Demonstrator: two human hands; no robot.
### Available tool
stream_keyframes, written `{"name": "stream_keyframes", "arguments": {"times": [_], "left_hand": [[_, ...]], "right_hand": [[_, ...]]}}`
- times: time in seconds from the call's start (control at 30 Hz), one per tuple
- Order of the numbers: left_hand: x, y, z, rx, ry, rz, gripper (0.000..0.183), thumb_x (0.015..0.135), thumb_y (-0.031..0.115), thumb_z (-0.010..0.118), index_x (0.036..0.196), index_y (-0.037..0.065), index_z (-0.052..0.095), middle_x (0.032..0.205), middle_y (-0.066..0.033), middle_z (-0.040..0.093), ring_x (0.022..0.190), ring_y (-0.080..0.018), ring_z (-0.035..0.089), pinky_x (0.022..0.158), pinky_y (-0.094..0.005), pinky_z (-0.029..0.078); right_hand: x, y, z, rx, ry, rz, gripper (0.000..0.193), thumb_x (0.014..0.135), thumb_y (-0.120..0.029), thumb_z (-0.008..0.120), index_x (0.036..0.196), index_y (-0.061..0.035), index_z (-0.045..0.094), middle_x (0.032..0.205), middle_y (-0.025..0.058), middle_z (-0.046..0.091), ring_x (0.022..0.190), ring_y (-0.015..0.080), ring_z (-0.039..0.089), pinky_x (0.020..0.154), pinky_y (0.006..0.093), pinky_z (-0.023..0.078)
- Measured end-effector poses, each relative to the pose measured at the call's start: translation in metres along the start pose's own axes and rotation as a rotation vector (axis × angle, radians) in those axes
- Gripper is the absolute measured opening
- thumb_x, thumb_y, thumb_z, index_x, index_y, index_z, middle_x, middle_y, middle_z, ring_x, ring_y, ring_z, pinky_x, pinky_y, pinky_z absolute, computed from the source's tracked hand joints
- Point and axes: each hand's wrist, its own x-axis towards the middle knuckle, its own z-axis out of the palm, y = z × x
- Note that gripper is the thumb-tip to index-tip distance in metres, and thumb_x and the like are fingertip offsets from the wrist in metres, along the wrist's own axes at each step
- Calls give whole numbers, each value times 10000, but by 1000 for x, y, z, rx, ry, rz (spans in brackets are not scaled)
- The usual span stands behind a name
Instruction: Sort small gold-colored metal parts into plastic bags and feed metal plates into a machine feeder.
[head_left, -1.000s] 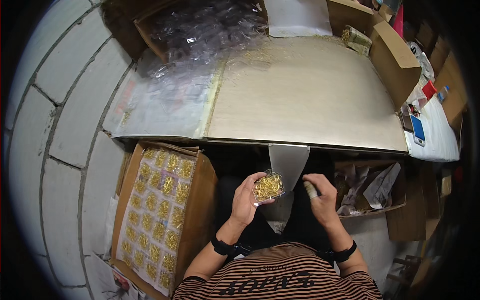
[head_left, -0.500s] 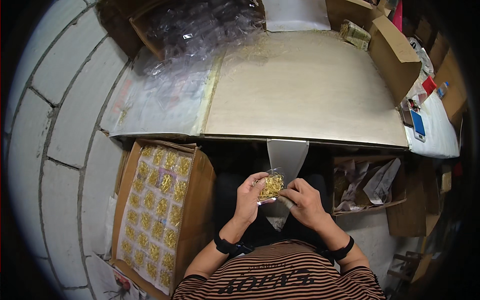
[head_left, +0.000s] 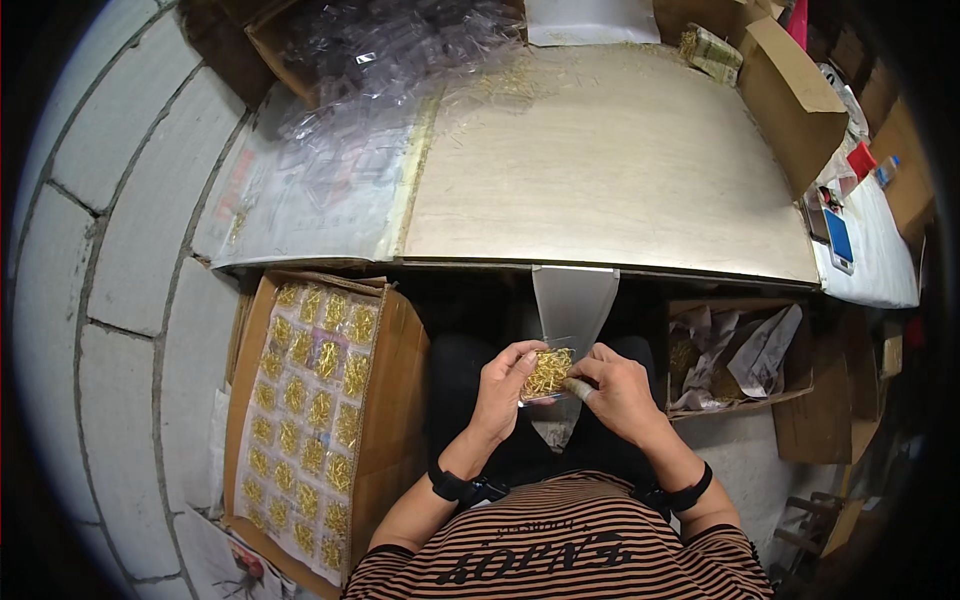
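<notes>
A small clear plastic box (head_left: 546, 374) full of thin gold-coloured metal pieces is between my hands, above my lap. My left hand (head_left: 499, 395) grips it from the left, thumb on the near side and fingers behind. My right hand (head_left: 618, 393) is closed at the box's right edge, thumb and forefinger pressed against it; a pale wrap covers part of the thumb. Left of me stands a cardboard carton (head_left: 392, 345) with rows of similar gold-filled packs (head_left: 320, 408) on top.
A pale worktable (head_left: 620, 170) stretches ahead. Many empty clear plastic boxes (head_left: 390, 70) are heaped at its far left, with loose gold pieces (head_left: 510, 80) beside them. A metal chute (head_left: 576, 300) drops from its front edge. An open carton with paper (head_left: 765, 355) stands right, below a blue-screened scale (head_left: 838, 238).
Both hands still hold the box at nearly the same place. My right fingers have shifted slightly along its right edge, and the gold pieces show more plainly. The view has tilted a little.
</notes>
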Motion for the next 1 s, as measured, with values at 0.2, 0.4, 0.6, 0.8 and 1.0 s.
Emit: {"name": "stream_keyframes", "arguments": {"times": [0.2, 0.4, 0.6, 0.8, 1.0], "left_hand": [[1, -1, -1, 29, 10, -16, 244, 952, 148, 439, 1115, -7, 534, 973, -101, 615, 808, -158, 650, 589, -286, 591], [-1, 1, 9, 20, -84, -91, 257, 952, 148, 435, 1133, -16, 517, 958, -95, 614, 790, -155, 646, 576, -287, 585], [1, -1, 6, -21, -34, -23, 269, 961, 176, 423, 1128, -14, 514, 961, -102, 611, 794, -153, 646, 584, -289, 585], [0, -1, 10, -83, 54, 73, 295, 975, 227, 394, 1121, -5, 506, 969, -106, 607, 794, -158, 648, 586, -285, 585], [1, 1, 4, -109, 29, 80, 303, 980, 242, 384, 1126, -2, 489, 991, -114, 602, 803, -171, 650, 585, -290, 584]], "right_hand": [[4, 0, -9, 150, 59, -8, 209, 726, -70, 690, 927, -39, 646, 841, 96, 593, 731, 269, 605, 637, 341, 472], [30, 11, 3, 269, 80, -10, 172, 751, -30, 649, 921, -1, 643, 877, 117, 612, 796, 260, 605, 710, 316, 478], [29, 12, 20, 543, 204, 11, 80, 771, -5, 635, 845, 17, 657, 896, 96, 618, 797, 185, 607, 718, 279, 474], [24, 18, 32, 664, 171, 107, 132, 785, -36, 648, 912, -3, 660, 1102, 118, 561, 948, 200, 584, 817, 287, 460], [20, 6, 11, 327, 262, -118, 278, 710, -100, 722, 968, -34, 643, 1184, 133, 546, 1106, 300, 516, 910, 359, 427]]}}
